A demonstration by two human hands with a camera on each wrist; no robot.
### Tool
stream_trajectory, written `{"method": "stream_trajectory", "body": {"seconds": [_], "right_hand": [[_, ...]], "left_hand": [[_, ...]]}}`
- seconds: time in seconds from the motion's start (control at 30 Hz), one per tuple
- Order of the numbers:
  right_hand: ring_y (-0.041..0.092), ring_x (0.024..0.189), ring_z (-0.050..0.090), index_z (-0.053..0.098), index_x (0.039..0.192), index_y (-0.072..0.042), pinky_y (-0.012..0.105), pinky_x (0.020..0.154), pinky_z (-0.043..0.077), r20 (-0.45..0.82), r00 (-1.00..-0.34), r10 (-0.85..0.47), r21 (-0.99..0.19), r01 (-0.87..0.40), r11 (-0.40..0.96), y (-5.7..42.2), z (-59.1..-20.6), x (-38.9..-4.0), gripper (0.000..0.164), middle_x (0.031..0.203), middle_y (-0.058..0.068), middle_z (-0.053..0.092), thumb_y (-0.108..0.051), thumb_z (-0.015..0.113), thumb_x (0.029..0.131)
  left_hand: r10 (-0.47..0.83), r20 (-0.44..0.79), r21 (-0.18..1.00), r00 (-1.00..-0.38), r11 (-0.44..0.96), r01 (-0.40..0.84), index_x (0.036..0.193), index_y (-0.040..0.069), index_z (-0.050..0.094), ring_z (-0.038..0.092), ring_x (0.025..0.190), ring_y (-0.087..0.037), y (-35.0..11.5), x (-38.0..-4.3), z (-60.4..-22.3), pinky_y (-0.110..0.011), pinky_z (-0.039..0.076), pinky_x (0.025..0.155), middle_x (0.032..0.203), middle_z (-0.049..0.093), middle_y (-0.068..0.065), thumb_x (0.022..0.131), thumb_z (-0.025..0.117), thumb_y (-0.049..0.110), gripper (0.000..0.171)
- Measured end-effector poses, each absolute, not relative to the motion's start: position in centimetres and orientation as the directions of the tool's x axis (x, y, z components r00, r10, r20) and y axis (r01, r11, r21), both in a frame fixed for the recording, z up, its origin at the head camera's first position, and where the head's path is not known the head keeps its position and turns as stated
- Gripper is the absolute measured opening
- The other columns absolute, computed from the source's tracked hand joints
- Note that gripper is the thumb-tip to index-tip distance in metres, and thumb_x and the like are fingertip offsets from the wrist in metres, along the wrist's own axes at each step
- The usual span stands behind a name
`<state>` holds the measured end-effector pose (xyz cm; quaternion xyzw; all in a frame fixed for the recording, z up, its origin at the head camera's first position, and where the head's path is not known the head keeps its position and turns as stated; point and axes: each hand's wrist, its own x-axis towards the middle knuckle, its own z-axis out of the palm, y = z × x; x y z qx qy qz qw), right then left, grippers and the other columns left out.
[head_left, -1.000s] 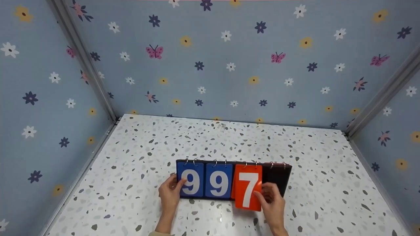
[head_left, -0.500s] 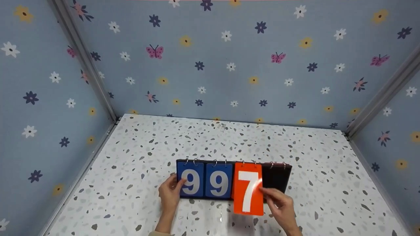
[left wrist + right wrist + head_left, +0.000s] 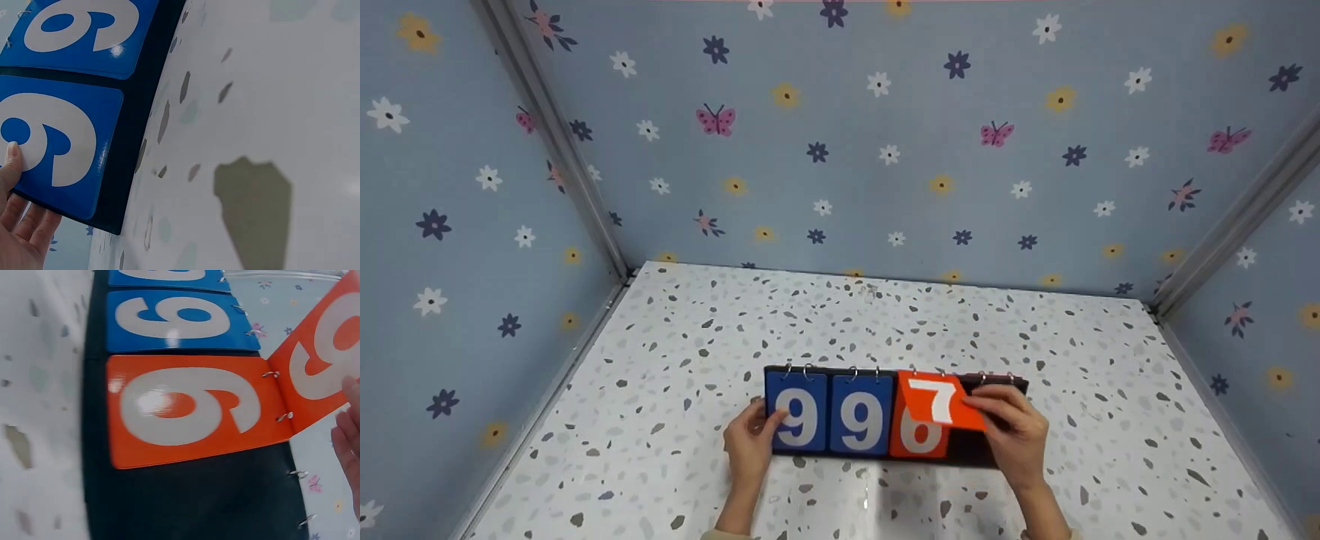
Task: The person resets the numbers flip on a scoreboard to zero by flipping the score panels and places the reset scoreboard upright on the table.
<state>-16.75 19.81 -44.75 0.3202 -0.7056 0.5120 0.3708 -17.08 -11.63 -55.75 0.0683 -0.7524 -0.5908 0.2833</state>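
A black flip scoreboard (image 3: 958, 450) stands tilted on the table, its number cards hung on metal rings. Two blue cards show 9: the left one (image 3: 810, 382) and the one beside it (image 3: 840, 442). My left hand (image 3: 748, 442) grips the board's left edge, thumb on the front of the blue 9 and fingers behind, as the left wrist view shows. My right hand (image 3: 1018, 435) pinches the lower right corner of a red 7 card (image 3: 926, 405), lifted off the board. Under it lies a red 6 card (image 3: 185, 371). The rightmost place shows bare black board.
White speckled table (image 3: 720, 315) surrounds the scoreboard. Blue flowered panels (image 3: 855, 195) rise at the back and both sides, joined by grey metal corner posts (image 3: 562, 150).
My right hand has taken the red 7 card by its edge and swung it up and rightward, uncovering the red 6. My left hand has stayed on the board's left edge.
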Motion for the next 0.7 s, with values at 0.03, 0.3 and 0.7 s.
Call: {"method": "stream_trajectory", "body": {"seconds": [0.03,0.3,0.7], "right_hand": [[0.025,0.075,0.058,0.067,0.077,0.008,0.020,0.072,0.046,0.860,-0.506,-0.071,-0.471,-0.839,0.271,19.7,-44.4,-17.2,0.029,0.077,0.021,0.060,0.028,0.063,0.056],[0.014,0.066,0.059,0.065,0.076,0.008,0.016,0.060,0.047,0.867,-0.497,-0.031,-0.458,-0.819,0.345,19.2,-42.1,-20.6,0.025,0.071,0.015,0.063,0.025,0.068,0.058],[0.021,0.062,0.058,0.065,0.079,0.007,0.018,0.062,0.046,0.804,-0.595,-0.012,-0.520,-0.712,0.472,18.4,-41.5,-24.0,0.013,0.072,0.016,0.063,0.011,0.070,0.067]], "left_hand": [[-0.439,0.342,0.929,-0.831,0.291,0.229,0.087,-0.001,0.066,0.058,0.064,-0.014,-11.7,-17.1,-55.8,-0.020,0.047,0.059,0.071,0.062,-0.006,0.073,0.072,0.011,0.020],[-0.446,0.336,0.933,-0.830,0.279,0.228,0.087,0.002,0.066,0.057,0.063,-0.012,-11.7,-17.1,-55.9,-0.021,0.047,0.059,0.070,0.063,-0.003,0.072,0.073,0.012,0.019],[-0.442,0.316,0.940,-0.840,0.269,0.213,0.088,0.002,0.066,0.058,0.064,-0.013,-11.7,-17.1,-55.8,-0.020,0.047,0.059,0.072,0.063,-0.004,0.073,0.072,0.014,0.020]]}}
